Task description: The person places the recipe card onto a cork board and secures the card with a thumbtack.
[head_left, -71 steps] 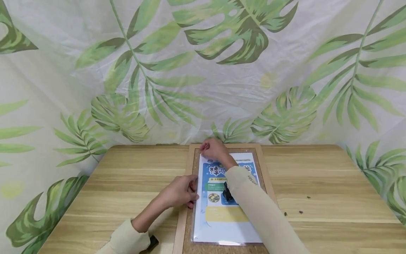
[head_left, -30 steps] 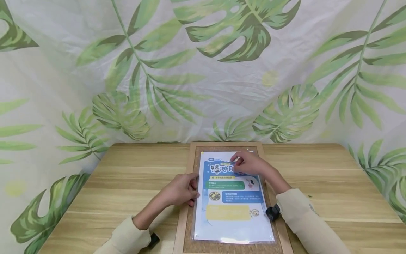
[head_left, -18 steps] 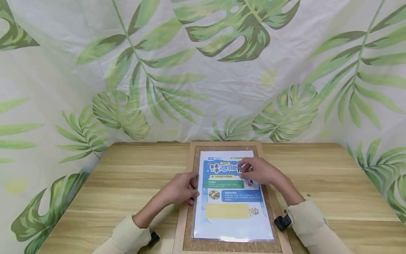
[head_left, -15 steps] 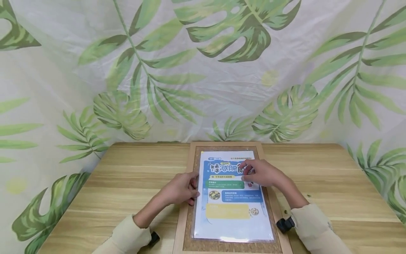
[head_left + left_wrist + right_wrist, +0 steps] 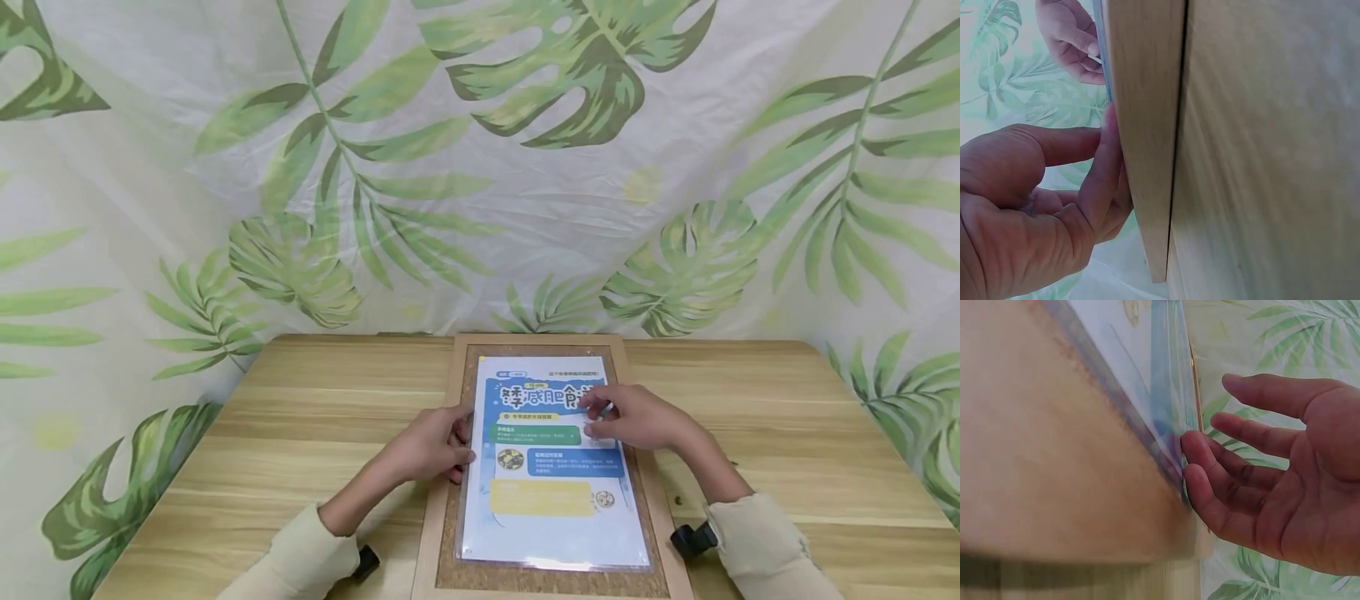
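Note:
A laminated blue and white poster (image 5: 551, 467) lies on a cork board with a light wooden frame (image 5: 442, 467) on the table. My left hand (image 5: 427, 450) rests on the frame's left side, its fingertips (image 5: 1109, 147) touching the poster's left edge. My right hand (image 5: 630, 417) lies relaxed over the poster's upper right part, fingers (image 5: 1210, 481) loosely spread against the sheet's edge. Neither hand grips anything.
The wooden table (image 5: 750, 417) spreads to both sides of the frame. A few small dark bits (image 5: 677, 502) lie right of the frame. A leaf-print cloth (image 5: 480, 167) hangs behind and around the table. Small black cameras (image 5: 692, 539) sit at both wrists.
My right hand has moved from the poster's top left corner across to its upper right part and drawn back toward me. The left hand has stayed at the left edge.

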`<action>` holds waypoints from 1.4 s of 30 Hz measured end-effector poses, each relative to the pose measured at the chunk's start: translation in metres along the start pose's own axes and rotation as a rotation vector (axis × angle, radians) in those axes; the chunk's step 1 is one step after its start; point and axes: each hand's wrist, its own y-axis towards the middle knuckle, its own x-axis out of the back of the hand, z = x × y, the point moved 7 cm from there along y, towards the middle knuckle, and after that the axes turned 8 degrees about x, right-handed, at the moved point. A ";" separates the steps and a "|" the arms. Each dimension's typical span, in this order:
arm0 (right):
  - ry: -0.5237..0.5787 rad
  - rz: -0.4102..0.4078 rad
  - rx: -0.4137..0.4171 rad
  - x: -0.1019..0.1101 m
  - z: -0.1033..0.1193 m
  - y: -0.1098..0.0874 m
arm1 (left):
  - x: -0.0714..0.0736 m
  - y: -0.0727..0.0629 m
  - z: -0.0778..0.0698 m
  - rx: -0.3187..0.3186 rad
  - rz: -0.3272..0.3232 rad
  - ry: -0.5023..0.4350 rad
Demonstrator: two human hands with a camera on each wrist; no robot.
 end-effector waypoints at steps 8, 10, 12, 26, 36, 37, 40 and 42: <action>0.010 0.018 0.022 0.001 0.004 -0.006 | 0.000 0.000 -0.002 -0.025 0.008 0.021; 0.016 0.022 0.021 0.001 0.005 -0.008 | 0.001 0.000 -0.001 -0.021 0.011 0.013; 0.019 0.027 0.027 0.001 0.005 -0.009 | 0.001 0.000 0.000 -0.017 0.016 0.002; 0.032 0.010 0.064 0.006 0.005 -0.026 | 0.003 0.002 0.008 -0.008 0.034 -0.072; 0.035 -0.008 0.102 0.012 0.002 -0.041 | 0.000 -0.005 0.010 -0.022 -0.016 -0.070; 0.036 -0.010 0.101 0.012 0.002 -0.042 | 0.000 -0.006 0.010 -0.026 -0.021 -0.067; 0.037 -0.019 0.101 0.014 0.000 -0.046 | 0.000 -0.008 0.009 -0.037 -0.029 -0.068; 0.034 -0.025 0.103 0.014 0.000 -0.048 | 0.000 -0.009 0.009 -0.038 -0.030 -0.067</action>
